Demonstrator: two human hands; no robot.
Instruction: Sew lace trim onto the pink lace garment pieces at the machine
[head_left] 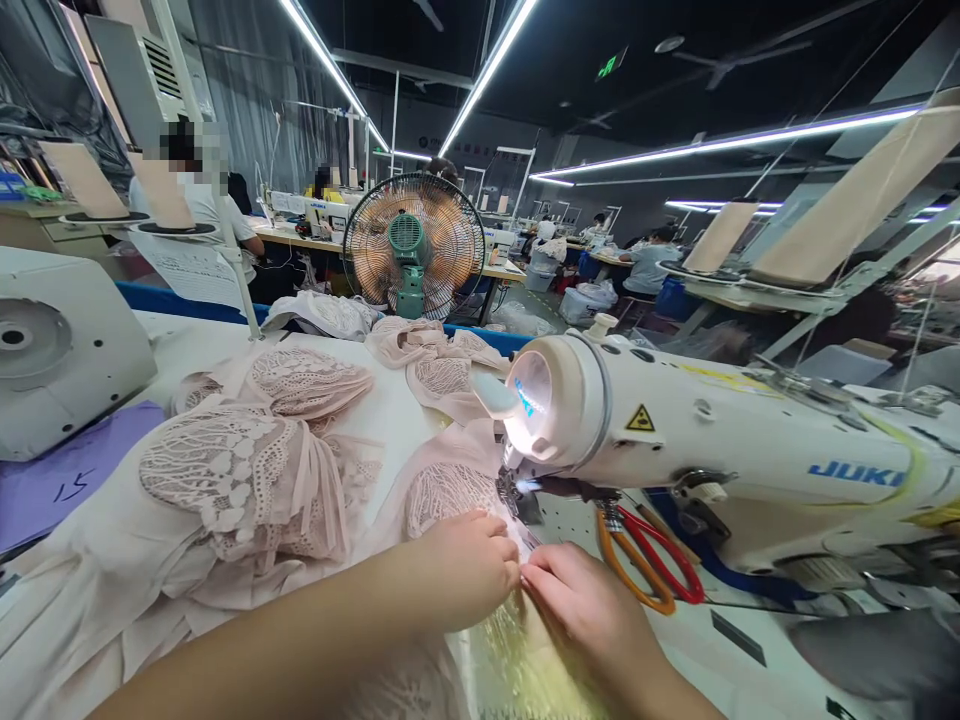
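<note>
Pale pink lace fabric lies under the needle area of a white sewing machine, whose lamp lights the spot. My left hand rests on this lace just in front of the presser foot, its fingers curled and pressed down on the cloth. Close beside it, my right hand pinches the fabric edge between thumb and fingers, the two hands almost touching. A yellowish sheer piece hangs toward me below both hands. Scissors with orange and red handles lie to the right, partly under the machine arm.
Rounded lace pieces are heaped on the left, and more lace lies behind. A purple sheet sits under another machine. Beyond the table stands a fan. Thread cones rise at right; people work farther back.
</note>
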